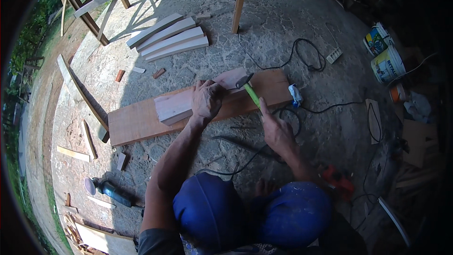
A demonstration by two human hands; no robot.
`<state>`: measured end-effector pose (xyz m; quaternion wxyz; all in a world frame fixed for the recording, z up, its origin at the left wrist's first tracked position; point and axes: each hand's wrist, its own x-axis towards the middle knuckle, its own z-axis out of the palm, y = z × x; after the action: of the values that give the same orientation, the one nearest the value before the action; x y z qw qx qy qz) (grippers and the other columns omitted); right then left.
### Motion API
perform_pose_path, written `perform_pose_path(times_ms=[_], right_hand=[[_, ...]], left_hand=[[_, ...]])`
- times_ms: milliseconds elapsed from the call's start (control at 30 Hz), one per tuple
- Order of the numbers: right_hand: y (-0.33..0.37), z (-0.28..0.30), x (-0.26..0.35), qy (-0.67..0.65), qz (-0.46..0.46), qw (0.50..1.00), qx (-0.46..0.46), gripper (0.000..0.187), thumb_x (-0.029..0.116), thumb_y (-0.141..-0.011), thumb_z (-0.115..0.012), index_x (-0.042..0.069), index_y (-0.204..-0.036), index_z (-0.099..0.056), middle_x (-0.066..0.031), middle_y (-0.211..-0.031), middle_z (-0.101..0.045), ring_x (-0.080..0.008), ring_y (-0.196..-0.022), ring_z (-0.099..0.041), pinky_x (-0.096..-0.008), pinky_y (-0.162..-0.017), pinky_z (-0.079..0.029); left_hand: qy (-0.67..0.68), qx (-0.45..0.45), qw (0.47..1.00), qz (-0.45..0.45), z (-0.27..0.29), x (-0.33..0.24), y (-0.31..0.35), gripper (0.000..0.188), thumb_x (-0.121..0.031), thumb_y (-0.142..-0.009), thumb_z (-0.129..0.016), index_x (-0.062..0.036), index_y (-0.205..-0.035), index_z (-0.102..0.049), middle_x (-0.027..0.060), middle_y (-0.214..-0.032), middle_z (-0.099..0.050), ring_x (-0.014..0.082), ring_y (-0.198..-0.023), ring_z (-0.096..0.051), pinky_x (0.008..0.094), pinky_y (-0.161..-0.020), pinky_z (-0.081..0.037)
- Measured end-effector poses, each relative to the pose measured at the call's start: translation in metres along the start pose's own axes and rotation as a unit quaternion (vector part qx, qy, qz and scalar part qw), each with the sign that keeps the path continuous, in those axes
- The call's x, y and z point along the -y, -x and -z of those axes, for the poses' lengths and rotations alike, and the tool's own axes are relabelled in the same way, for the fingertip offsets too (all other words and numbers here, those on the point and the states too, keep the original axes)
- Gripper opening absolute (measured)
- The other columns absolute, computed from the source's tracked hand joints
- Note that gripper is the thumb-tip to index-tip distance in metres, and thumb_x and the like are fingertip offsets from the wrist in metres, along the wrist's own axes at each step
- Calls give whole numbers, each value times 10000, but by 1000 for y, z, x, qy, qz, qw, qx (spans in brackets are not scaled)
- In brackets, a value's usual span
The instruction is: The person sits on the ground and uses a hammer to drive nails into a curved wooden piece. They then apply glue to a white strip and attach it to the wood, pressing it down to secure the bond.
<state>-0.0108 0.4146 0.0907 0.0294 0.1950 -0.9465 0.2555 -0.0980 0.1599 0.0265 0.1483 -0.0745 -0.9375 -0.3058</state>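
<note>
A pale, shaped piece of wood (173, 107) lies on top of a wide reddish-brown board (133, 122) on the concrete floor. My left hand (206, 100) rests on the pale piece near its middle, fingers bent and closed. Whatever they pinch, if anything, is too small and dark to make out. A hammer with a green handle (253, 96) is gripped in my right hand (279, 134). Its dark head is over the right part of the pale piece, to the right of my left fingers; whether it touches the wood I cannot tell.
Several pale cut boards (172, 38) lie beyond the work, near a wooden frame (239, 7). A power tool with a round disc (115, 193) sits at lower left. Black cable (302, 47) loops across the floor to a power strip (334, 55). Buckets (388, 63) stand at right.
</note>
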Motion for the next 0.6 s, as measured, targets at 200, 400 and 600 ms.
perform_pose_path(times_ms=[200, 400, 600], right_hand=[[-17, 29, 27, -47, 120, 988, -87, 712, 43, -1006, -499, 178, -1635, -194, -255, -1006, -695, -435, -820, -708, -478, -659, -557], [-1, 38, 30, -132, 148, 935, -295, 636, 65, -1033, -477, 111, -1620, -236, -289, -1065, -691, -424, -841, -721, -453, -631, -538], [-18, 17, 18, -77, 65, 994, -38, 654, 83, -1024, -520, 132, -1618, -251, -313, -1039, -683, -479, -919, -687, -540, -678, -525]], left_hand=[[-10, -4, 1000, -2, 1, 6, 2, 121, -209, -855, -673, -239, -892, -784, -3, -1009, -703, 284, -1063, -570, 438, -932, -426], [17, -6, 1000, -6, -3, 0, 1, 126, -209, -857, -663, -238, -889, -781, -2, -1005, -702, 283, -1042, -572, 435, -926, -425], [4, -5, 1000, -6, 0, 5, 3, 122, -208, -861, -660, -238, -887, -775, -4, -1005, -698, 283, -1034, -572, 437, -918, -427]])
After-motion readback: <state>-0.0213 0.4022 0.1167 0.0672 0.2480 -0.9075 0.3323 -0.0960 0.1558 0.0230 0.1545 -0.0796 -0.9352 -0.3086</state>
